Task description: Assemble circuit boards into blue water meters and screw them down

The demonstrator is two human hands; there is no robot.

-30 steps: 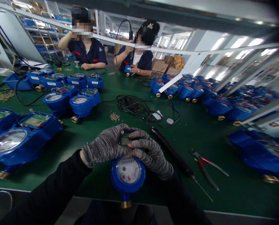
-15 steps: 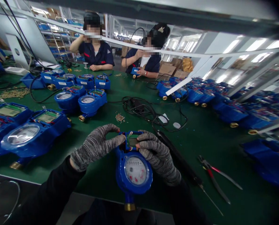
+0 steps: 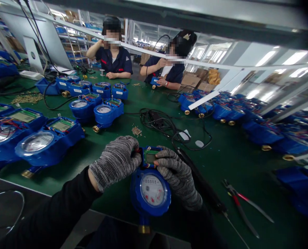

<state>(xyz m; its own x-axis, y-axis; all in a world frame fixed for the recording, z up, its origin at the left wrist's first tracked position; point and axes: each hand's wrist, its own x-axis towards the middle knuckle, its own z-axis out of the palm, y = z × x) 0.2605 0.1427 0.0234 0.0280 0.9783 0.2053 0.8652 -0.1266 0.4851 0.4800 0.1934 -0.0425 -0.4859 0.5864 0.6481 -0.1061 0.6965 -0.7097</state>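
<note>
A blue water meter (image 3: 154, 189) with a round clear dial and a brass fitting lies at the table's front edge. Its upper compartment holds a green circuit board (image 3: 151, 158) with a small display and coloured wires. My left hand (image 3: 117, 162), in a grey knit glove, has its fingers curled together at the compartment's left side; what they pinch is hidden. My gloved right hand (image 3: 178, 176) grips the compartment from the right, its fingertips over the board's edge and the wires.
Pliers (image 3: 240, 204) and a black rod-like tool (image 3: 202, 180) lie to the right. Small brass parts (image 3: 136, 131) and tangled black cable (image 3: 156, 121) are beyond. More water meters (image 3: 50, 141) stand left and right. Two co-workers (image 3: 115, 62) sit across the table.
My left fingers, stretched over the compartment before, have curled in at its left side. My right hand stays on the meter. The whole view has shifted slightly.
</note>
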